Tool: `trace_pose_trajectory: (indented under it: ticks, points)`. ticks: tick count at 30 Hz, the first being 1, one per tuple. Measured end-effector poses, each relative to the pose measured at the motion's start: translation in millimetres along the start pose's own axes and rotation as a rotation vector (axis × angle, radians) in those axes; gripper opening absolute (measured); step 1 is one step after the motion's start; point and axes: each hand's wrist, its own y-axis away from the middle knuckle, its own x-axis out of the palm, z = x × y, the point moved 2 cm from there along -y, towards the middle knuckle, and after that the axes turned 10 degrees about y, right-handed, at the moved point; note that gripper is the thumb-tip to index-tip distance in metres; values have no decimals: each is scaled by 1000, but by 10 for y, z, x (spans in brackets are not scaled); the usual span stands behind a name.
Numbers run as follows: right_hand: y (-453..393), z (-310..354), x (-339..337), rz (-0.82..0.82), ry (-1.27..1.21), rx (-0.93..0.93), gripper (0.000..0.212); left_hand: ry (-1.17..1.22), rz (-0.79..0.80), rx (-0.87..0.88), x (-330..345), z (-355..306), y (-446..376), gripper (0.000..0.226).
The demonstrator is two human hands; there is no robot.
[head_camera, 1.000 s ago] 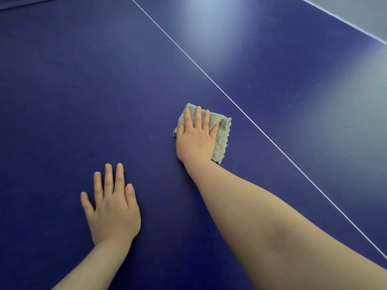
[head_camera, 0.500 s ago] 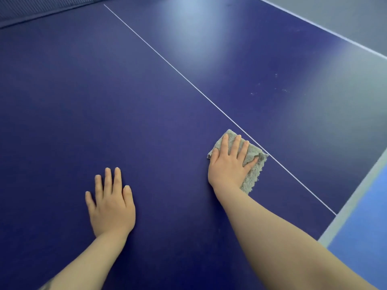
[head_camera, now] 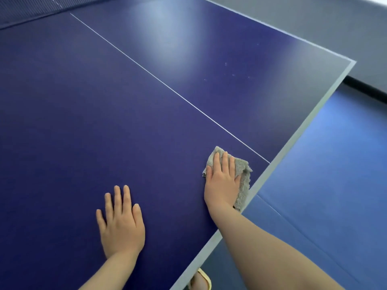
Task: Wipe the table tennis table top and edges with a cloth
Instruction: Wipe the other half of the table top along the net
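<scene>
The cloth (head_camera: 243, 181), grey and folded, lies on the dark blue table top (head_camera: 104, 111) at its pale near edge, just short of the white centre line (head_camera: 167, 86). The right hand (head_camera: 223, 183) presses flat on it with straight fingers. The left hand (head_camera: 120, 222) rests flat, fingers extended, on the bare surface nearby.

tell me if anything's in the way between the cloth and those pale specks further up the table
Nothing visible. The right hand presses the grey cloth flat by the table's near edge; the bare blue table top between it and the specks holds only the painted centre line. The left hand lies off to the side.
</scene>
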Motion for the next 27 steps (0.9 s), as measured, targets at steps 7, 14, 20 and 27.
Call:
trace_pose_trajectory:
  ticks: [7, 14, 20, 27]
  points:
    - [521, -731, -48, -240, -173, -80, 36, -11, 36, 70, 75, -156, 593, 59]
    - [903, -1562, -346, -125, -304, 132, 41, -79, 154, 215, 70, -12, 1233, 60]
    - [1483, -1384, -726, -247, -382, -27, 36, 12, 282, 314, -147, 288, 1530, 71]
    - [2465, -166, -445, -330, -353, -541, 20, 32, 192, 85, -678, 1221, 1646, 58]
